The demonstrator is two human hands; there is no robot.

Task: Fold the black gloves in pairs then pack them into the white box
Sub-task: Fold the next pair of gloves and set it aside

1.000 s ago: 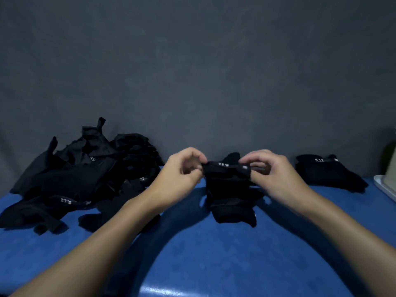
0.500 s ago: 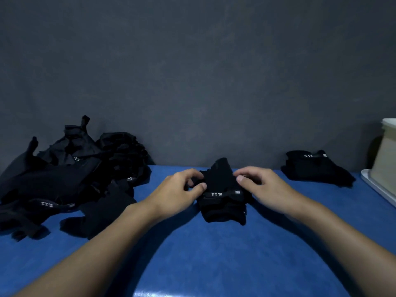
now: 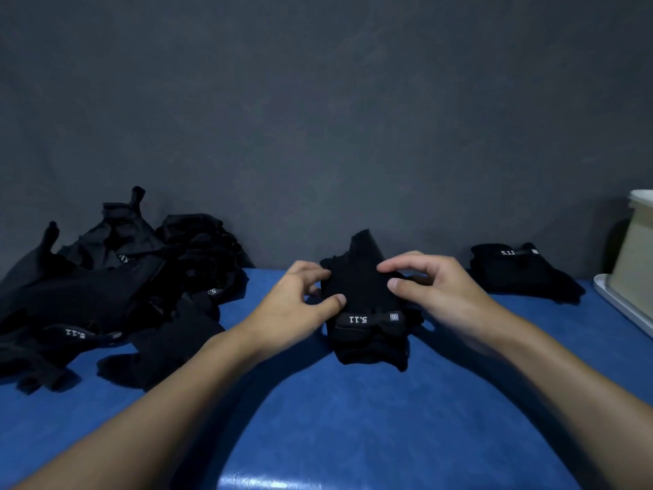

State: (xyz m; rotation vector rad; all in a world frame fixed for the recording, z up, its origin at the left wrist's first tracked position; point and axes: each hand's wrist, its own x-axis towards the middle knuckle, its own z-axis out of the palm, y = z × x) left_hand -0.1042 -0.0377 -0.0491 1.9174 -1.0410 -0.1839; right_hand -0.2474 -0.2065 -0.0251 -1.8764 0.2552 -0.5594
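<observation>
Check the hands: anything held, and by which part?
The left hand pinches the folded glove pair at its left edge, above the logo strap; the right hand pinches its upper right edge.

Dark grey wall (image 3: 318, 100) spans 9 through 12 to 3 o'clock. Glossy blue bench (image 3: 353, 426) below it, glare patch at 6 o'clock. Light is dim overall.

The smooth blue table (image 3: 353, 419) carried a loose heap of black fabric gloves (image 3: 88, 295) at its left edge, a folded black pair (image 3: 367, 334) mid-table, a second folded pair (image 3: 519, 274) back right, and a white plastic box (image 3: 636, 249) at the right edge.
</observation>
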